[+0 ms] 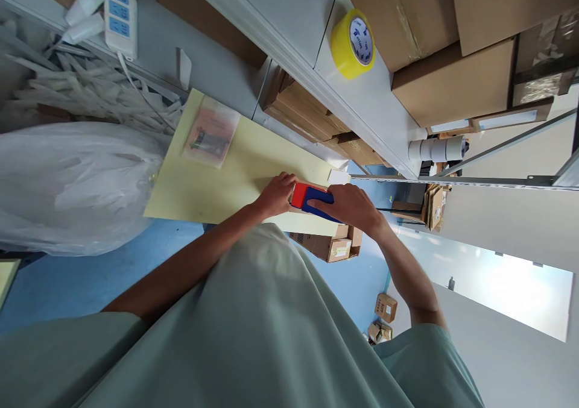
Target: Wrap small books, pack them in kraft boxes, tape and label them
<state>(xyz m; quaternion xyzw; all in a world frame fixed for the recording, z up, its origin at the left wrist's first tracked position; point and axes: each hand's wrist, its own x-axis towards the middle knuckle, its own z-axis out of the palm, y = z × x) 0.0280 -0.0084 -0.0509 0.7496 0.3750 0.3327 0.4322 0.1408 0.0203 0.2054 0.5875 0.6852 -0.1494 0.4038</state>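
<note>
A small red-and-blue box [314,199] is between my two hands above the pale yellow tabletop [244,161]. My right hand [355,206] grips its blue part, with the thumb lying across the near face. At the red end, the curled fingers of my left hand [277,196] are closed against it, partly hidden. A strip of brown cardboard shows along its edges. Further left on the tabletop lies a clear plastic bag [211,132] with a pinkish sheet and a dark item inside.
Yellow tape [353,43] sits on the grey shelf [294,10] among cardboard boxes [456,82]. A white power strip [120,17] lies at the upper left. A large plastic sack [76,185] bulges beside the table's left edge. An open carton [328,245] stands beyond the near edge.
</note>
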